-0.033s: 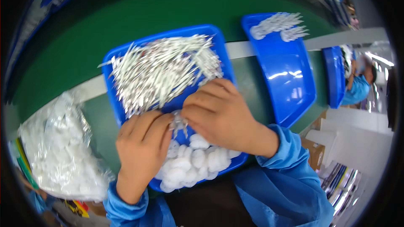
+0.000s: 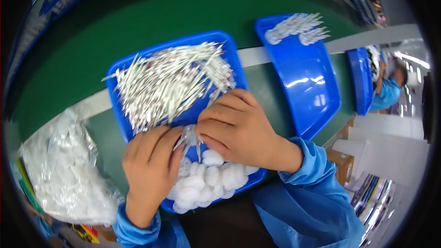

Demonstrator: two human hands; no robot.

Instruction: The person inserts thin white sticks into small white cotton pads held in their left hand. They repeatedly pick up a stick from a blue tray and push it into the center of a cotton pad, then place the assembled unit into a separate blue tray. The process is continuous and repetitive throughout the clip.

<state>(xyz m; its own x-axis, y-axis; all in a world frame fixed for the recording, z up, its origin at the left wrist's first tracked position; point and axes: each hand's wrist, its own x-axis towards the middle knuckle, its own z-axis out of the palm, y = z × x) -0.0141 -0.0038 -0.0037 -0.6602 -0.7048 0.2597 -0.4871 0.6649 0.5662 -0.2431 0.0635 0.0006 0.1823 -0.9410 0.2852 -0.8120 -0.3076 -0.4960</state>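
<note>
Head camera, and both hands meet over the blue tray (image 2: 239,62)! Left hand (image 2: 150,158) and right hand (image 2: 236,126) appear to pinch a translucent pronged piece (image 2: 191,138) at their fingertips. Slender sticks (image 2: 167,80) lie at its eleven o'clock, white discs (image 2: 206,179) toward six. The danger? A slack pinch could spill it among those discs; uneven tugging might bend a prong.

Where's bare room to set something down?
Free: the long blue plastic tray, below its pale spiky pieces; the green surface beyond the wide blue plastic tray. That tray is crowded: thin white sticks, round white pads, left hand and right hand.
</note>
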